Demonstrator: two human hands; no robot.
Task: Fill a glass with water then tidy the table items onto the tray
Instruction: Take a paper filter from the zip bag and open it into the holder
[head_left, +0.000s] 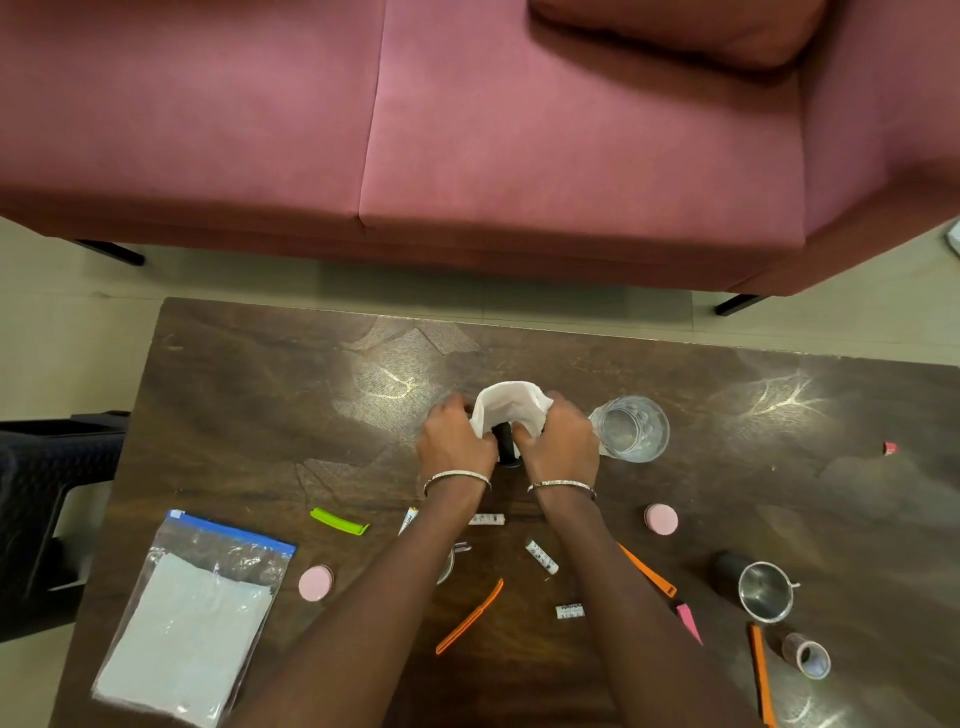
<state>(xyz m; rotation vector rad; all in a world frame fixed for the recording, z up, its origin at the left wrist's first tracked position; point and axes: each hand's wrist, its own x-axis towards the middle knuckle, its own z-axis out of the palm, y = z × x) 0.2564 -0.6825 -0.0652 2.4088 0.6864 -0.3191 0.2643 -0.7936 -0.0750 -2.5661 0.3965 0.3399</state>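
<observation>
Our left hand (454, 441) and right hand (558, 441) each pinch an edge of the white cloth (511, 405) around the dark bottle (506, 441) at mid-table. The glass (631, 428) stands just beside our right hand, so we should work gently and not knock it.

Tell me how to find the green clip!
On the dark wooden table, find the clear bag with the blue strip, near left. Just right of its blue edge lies the green clip. Unlike the orange clips nearby, it is bright green.

Home living room: pink sofa (467, 130) behind cluttered wooden coffee table (249, 395).
</observation>
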